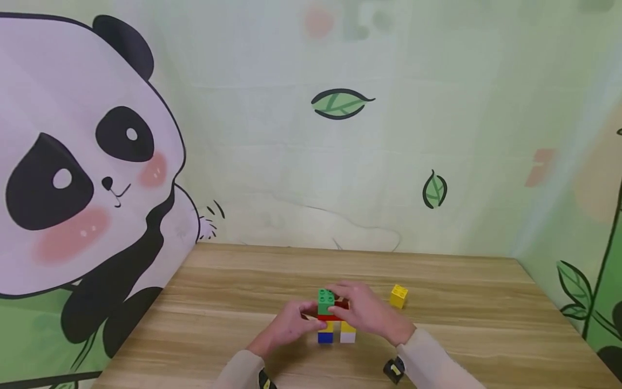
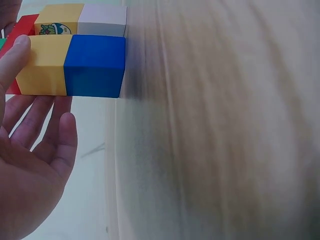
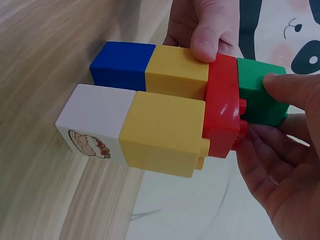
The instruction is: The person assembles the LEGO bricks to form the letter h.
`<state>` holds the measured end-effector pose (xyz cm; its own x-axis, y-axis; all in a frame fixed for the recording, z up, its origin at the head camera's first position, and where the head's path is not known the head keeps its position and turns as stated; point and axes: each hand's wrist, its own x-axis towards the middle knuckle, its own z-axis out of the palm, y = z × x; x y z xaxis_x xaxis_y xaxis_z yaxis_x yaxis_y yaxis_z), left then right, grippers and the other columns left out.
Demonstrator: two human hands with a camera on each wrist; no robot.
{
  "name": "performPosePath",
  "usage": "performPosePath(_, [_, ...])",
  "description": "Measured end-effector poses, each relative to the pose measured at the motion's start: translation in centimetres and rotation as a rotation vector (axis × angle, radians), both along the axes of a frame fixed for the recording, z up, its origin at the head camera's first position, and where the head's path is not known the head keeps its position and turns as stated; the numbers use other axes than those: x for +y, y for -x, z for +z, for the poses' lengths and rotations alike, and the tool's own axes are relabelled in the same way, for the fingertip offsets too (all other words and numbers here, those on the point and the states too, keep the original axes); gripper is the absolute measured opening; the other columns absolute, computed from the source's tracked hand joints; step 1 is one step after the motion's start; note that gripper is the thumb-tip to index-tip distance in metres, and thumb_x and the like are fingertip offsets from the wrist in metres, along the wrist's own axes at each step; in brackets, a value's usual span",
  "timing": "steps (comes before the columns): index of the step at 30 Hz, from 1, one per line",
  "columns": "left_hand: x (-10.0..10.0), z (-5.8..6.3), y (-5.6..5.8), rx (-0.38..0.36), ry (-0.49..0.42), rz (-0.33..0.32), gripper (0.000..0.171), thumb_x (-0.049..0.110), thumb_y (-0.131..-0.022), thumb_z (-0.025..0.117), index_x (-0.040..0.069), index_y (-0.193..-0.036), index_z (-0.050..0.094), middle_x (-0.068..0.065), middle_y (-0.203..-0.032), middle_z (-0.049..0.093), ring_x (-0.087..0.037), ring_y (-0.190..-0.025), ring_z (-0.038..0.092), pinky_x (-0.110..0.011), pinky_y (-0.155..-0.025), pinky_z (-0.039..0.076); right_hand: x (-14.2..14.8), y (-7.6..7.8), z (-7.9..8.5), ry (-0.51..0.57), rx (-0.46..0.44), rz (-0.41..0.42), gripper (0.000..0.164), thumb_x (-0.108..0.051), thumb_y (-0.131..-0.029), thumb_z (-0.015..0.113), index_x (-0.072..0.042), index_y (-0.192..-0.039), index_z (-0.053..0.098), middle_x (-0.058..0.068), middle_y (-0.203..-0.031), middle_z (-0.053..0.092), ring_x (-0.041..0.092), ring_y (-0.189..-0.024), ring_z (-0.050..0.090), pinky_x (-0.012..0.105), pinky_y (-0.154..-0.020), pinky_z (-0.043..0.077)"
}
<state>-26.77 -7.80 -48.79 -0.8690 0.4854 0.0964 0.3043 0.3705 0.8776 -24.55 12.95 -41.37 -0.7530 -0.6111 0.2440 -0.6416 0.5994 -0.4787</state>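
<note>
On the table two brick columns stand side by side: a blue brick [image 1: 325, 337] under a yellow brick [image 3: 177, 71], and a white brick [image 1: 347, 337] under another yellow brick [image 3: 162, 132]. A long red brick [image 3: 222, 107] lies across both; some studs of the second yellow brick show beside it. The green brick [image 1: 326, 301] sits on the red one's left end. My left hand [image 1: 293, 324] grips the blue-and-yellow column, thumb on its yellow brick and fingers behind. With thumb and fingers, my right hand [image 1: 364, 308] pinches the green brick, its palm partly hiding the red one.
A loose yellow brick [image 1: 399, 296] lies on the wooden table [image 1: 233, 281], behind and right of the right hand. Behind the table's far edge hangs a pale green backdrop [image 1: 272, 162] with a panda and leaves.
</note>
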Motion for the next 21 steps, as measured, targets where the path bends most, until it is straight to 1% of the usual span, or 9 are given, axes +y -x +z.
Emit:
performPosePath(5, [0.04, -0.01, 0.04, 0.009, -0.002, -0.005, 0.029, 0.028, -0.084, 0.073, 0.015, -0.109, 0.069, 0.004, -0.101, 0.069, -0.013, -0.095, 0.062, -0.029, -0.08, 0.05, -0.22, 0.05, 0.18, -0.032, -0.004, -0.007, 0.041, -0.024, -0.092, 0.063, -0.007, -0.129, 0.056, 0.006, -0.123, 0.058, 0.009, -0.085, 0.055, 0.018, -0.074, 0.049])
performPosePath(12, [0.04, 0.04, -0.03, -0.003, 0.006, 0.0, 0.026, 0.028, -0.084, 0.073, 0.015, -0.107, 0.07, 0.005, -0.098, 0.069, -0.013, -0.093, 0.062, -0.029, -0.079, 0.051, -0.3, 0.27, -0.32, -0.035, -0.001, -0.015, 0.04, -0.025, -0.092, 0.063, -0.008, -0.128, 0.057, 0.003, -0.116, 0.059, 0.008, -0.084, 0.055, 0.017, -0.073, 0.049])
performPosePath(17, [0.05, 0.24, -0.2, -0.004, -0.001, -0.004, 0.027, 0.027, -0.084, 0.073, 0.015, -0.108, 0.069, 0.004, -0.099, 0.069, -0.014, -0.094, 0.062, -0.031, -0.079, 0.051, -0.25, 0.26, -0.35, -0.031, -0.009, -0.03, 0.041, -0.026, -0.092, 0.063, -0.009, -0.129, 0.057, 0.004, -0.118, 0.058, 0.009, -0.083, 0.054, 0.017, -0.071, 0.049])
performPosePath(21, [0.0, 0.28, -0.17, -0.005, -0.005, -0.004, 0.026, 0.027, -0.084, 0.073, 0.015, -0.108, 0.069, 0.004, -0.1, 0.069, -0.014, -0.095, 0.062, -0.031, -0.079, 0.051, -0.3, 0.36, -0.26, -0.056, 0.012, -0.042, 0.042, -0.028, -0.092, 0.063, -0.009, -0.129, 0.057, 0.005, -0.12, 0.058, 0.011, -0.086, 0.054, 0.02, -0.073, 0.05])
